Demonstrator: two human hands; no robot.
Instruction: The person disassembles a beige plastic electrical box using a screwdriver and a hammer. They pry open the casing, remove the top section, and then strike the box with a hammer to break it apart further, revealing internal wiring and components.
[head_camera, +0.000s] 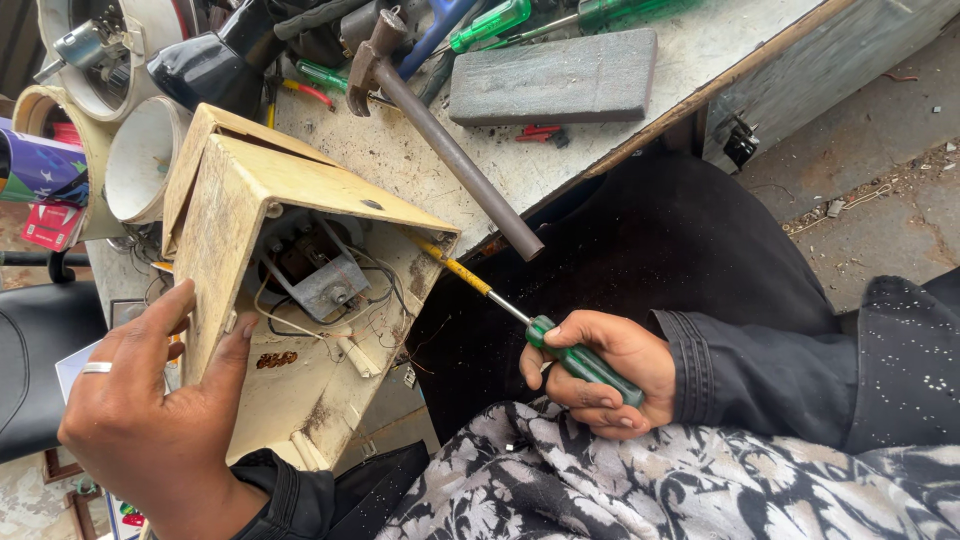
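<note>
My left hand (150, 410), with a ring on one finger, grips the left side of a cream metal casing (240, 200) tilted on its side, thumb on the rim of its open face. Inside the casing sit a grey metal bracket (328, 285), thin wires and a white part. My right hand (605, 372) is closed around the green handle of a screwdriver (580, 362). Its shaft, sleeved in yellow near the tip, points up-left into the casing's right edge (430, 245).
A hammer (440, 135) with a long dark handle lies across the worn workbench (440, 170), beside a grey rectangular block (552, 77). More green-handled screwdrivers (490, 22), white round housings (140, 155) and a black part crowd the back. Patterned fabric covers my lap; concrete floor lies at right.
</note>
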